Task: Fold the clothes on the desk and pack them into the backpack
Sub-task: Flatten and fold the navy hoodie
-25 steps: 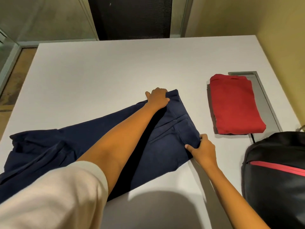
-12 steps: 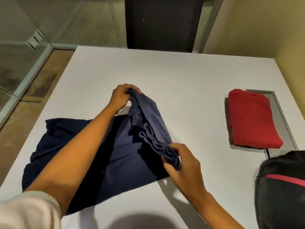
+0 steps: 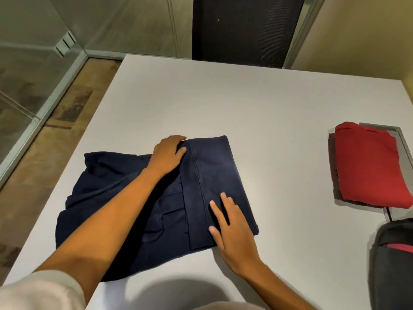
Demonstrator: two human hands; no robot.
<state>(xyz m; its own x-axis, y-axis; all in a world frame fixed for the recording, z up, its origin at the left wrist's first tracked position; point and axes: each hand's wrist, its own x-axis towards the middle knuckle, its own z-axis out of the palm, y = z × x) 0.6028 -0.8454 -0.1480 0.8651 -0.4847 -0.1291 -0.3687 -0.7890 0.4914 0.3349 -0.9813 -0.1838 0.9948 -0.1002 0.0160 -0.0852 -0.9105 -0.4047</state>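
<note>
Navy-blue cloth garment (image 3: 214,175) half folded on white worktop (image 3: 245,104), both hands flat on it.

Garment lies left of centre on the worktop; a smooth folded panel sits on its right part, and rumpled cloth spreads out to the left. Left hand (image 3: 167,155) rests on the cloth at the panel's far-left corner, fingers loosely bent, gripping nothing that I can see. Right hand (image 3: 232,233) lies palm down on the panel's near edge, fingers straight and spread. Red folded garment (image 3: 368,166) lies well apart to the right, partly over a grey recessed panel (image 3: 402,139) in the worktop. Black backpack with a red strip (image 3: 393,265) sits at the near right edge, cut off by the frame; cannot tell whether it is unzipped or what it holds. Neither garment is in it.
</note>
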